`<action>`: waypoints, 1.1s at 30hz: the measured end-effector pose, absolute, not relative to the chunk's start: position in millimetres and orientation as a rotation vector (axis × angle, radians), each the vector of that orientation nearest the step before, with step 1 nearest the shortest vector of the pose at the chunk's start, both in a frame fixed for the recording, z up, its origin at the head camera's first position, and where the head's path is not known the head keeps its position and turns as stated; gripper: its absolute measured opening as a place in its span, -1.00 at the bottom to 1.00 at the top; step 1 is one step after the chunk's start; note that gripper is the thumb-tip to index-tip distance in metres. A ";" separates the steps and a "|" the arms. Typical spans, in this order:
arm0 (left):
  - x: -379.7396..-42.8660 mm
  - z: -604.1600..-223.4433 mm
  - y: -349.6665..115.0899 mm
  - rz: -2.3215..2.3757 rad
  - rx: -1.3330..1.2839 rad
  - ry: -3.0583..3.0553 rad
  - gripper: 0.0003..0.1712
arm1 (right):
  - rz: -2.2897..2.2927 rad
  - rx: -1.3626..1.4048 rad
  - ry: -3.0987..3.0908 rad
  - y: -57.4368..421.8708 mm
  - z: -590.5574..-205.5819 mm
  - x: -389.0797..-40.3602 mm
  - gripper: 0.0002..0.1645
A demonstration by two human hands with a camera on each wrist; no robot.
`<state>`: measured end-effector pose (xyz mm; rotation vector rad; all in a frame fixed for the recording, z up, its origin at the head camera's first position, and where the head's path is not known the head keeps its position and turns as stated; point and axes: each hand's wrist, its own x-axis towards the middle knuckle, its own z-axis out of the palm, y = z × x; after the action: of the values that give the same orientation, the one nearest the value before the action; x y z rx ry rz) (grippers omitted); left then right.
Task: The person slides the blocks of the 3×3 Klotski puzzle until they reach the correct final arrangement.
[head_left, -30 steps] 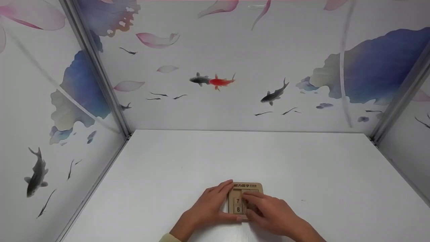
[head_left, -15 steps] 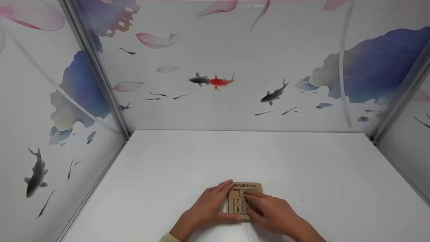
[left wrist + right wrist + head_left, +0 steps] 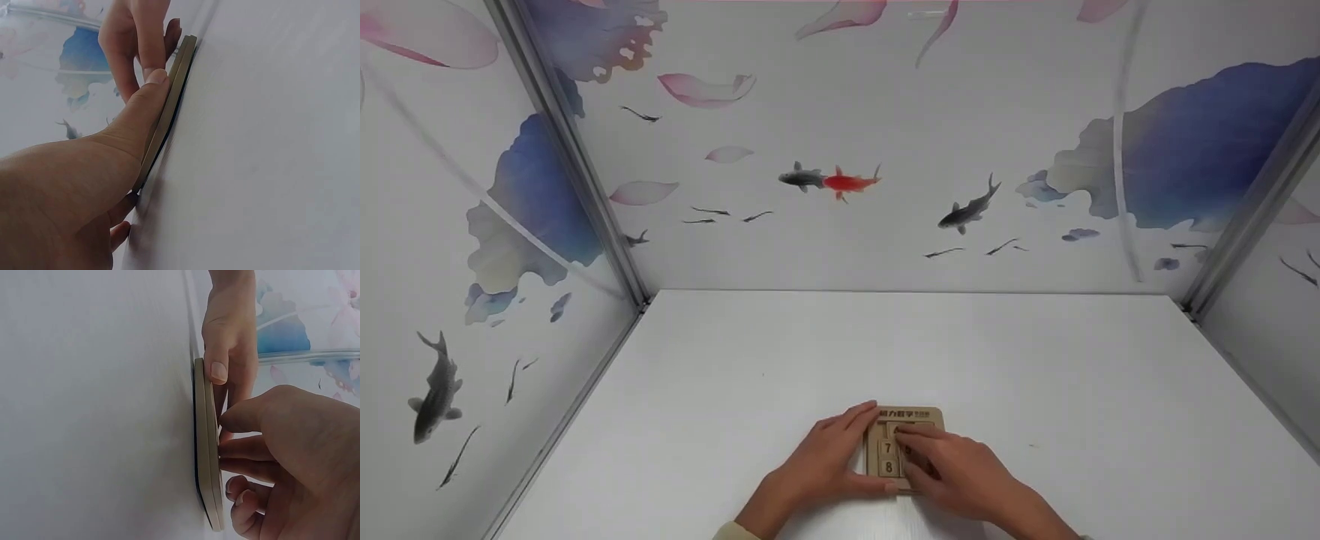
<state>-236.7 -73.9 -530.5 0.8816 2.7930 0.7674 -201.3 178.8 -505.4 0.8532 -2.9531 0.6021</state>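
A wooden sliding number puzzle (image 3: 873, 472) lies on the white table, with dark printed characters along its top edge. Its tile 7 (image 3: 888, 448) and tile 8 (image 3: 889, 467) show in the left column. My left hand (image 3: 826, 459) holds the board, fingers at the far left corner and thumb along the near edge. Over the right part is my right hand (image 3: 964, 472), its fingertips touching the tiles in the top row and its thumb lower down. It hides most of the right-hand tiles. In the right wrist view, the ring and little fingers (image 3: 239, 486) are bent off the board.
The white table (image 3: 735, 360) stretches out beyond the puzzle and to both sides. White panels (image 3: 840, 240) with painted fish, petals and blue leaves enclose it at the back and sides, joined by metal corner posts (image 3: 570, 150).
A top-row tile under my right fingertips has slid left, narrowing the gap at the top left corner. My right fingertips moved left with it. My left hand keeps its hold.
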 end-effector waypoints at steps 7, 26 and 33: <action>-237.4 -530.8 -73.9 0.782 0.866 2.788 0.36 | 0.610 0.874 -2.982 172.0 -504.7 -202.1 -0.43; -238.9 -532.9 -73.4 0.759 0.881 2.798 0.37 | 0.577 0.860 -2.960 165.3 -505.5 -199.4 -0.46; -238.0 -532.7 -74.3 0.744 0.896 2.811 0.37 | 0.538 0.879 -2.958 165.3 -507.2 -200.3 -0.50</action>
<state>-238.0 -74.3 -532.7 0.8963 2.8114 0.7444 -200.3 165.3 -507.2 0.8789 -2.9577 0.5380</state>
